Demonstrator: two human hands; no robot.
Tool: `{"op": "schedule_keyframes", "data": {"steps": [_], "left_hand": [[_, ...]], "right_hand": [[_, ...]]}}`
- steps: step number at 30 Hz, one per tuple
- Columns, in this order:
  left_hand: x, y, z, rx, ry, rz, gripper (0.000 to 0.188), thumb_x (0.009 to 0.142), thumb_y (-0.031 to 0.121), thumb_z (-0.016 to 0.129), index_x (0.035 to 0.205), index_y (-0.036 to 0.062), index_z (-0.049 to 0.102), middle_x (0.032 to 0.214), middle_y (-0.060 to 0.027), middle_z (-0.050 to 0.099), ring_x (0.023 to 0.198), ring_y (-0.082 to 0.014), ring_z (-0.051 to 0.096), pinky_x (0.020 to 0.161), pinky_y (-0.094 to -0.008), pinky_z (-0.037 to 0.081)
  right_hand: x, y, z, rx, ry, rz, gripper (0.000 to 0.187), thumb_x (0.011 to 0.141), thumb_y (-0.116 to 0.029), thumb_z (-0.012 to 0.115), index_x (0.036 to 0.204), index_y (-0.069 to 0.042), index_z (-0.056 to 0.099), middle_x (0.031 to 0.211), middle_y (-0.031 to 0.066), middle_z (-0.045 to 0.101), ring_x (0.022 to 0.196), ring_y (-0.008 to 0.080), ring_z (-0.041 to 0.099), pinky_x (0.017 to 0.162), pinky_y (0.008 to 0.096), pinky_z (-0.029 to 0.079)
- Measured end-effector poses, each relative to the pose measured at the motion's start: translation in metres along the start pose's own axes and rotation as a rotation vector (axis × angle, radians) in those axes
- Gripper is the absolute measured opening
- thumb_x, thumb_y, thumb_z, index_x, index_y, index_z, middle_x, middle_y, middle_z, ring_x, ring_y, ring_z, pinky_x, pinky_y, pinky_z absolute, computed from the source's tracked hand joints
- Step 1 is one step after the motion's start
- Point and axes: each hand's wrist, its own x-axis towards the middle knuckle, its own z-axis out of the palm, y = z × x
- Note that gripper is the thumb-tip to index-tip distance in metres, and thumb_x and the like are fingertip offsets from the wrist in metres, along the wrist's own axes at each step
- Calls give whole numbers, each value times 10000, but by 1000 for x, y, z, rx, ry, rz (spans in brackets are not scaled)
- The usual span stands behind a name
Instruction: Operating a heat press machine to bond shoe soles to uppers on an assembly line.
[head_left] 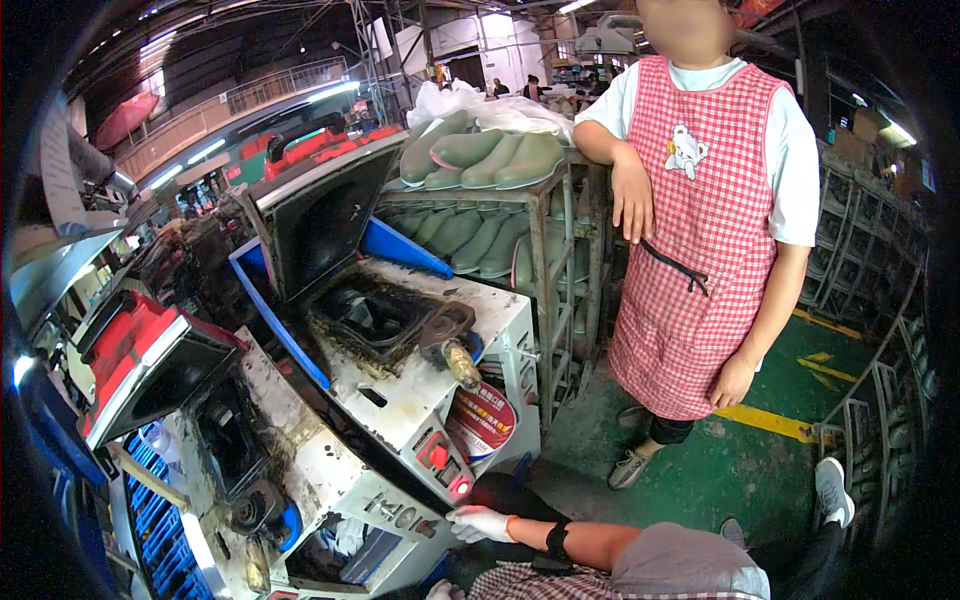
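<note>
My right hand [482,523], in a white glove with an orange cuff, reaches left across the lower middle. Its fingers look stretched out, beside the front panel of a white machine [400,415], just below a glowing red button [460,488]. Whether it touches the panel I cannot tell. Of my left hand [445,591], only a bit of white glove shows at the lower edge; its fingers are mostly hidden. The machine's black lid [325,215] is raised over a dark, stained cavity [370,315]. A worn brass-coloured handle [460,364] sticks out at its near right corner.
At the left stands a similar machine [300,455] with a red-topped lid [140,355] raised. Olive-green boots [490,158] fill a metal rack [543,260] behind. A person in a red checkered apron [690,240] leans on the rack. More racks [860,250] line the right.
</note>
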Motion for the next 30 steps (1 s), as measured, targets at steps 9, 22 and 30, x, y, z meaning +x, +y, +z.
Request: {"op": "schedule_keyframes", "data": {"steps": [9,22,30], "left_hand": [[1,3,0,30,-8,-3,269,1016,219,588,1128,17,725,993,-100,737,849,-213,684,741,-346,564],[1,1,-5,80,-32,9,294,1021,217,579,1175,8,718,1026,-102,741,874,-216,690,753,-345,570],[2,0,-1,121,17,70,333,1022,220,577,1245,4,699,1071,-105,738,892,-221,696,777,-348,580]], "right_hand": [[2,9,7,-199,-16,-54,360,1062,-336,572,1370,-152,602,1130,34,686,995,179,659,867,372,550],[2,21,15,-837,-76,-307,379,1012,-266,571,1305,-46,670,1259,158,702,1161,293,671,1031,386,500],[-14,8,22,-933,-82,-279,405,995,-311,578,1301,-63,671,1300,179,690,1242,356,637,1077,412,475]]}}
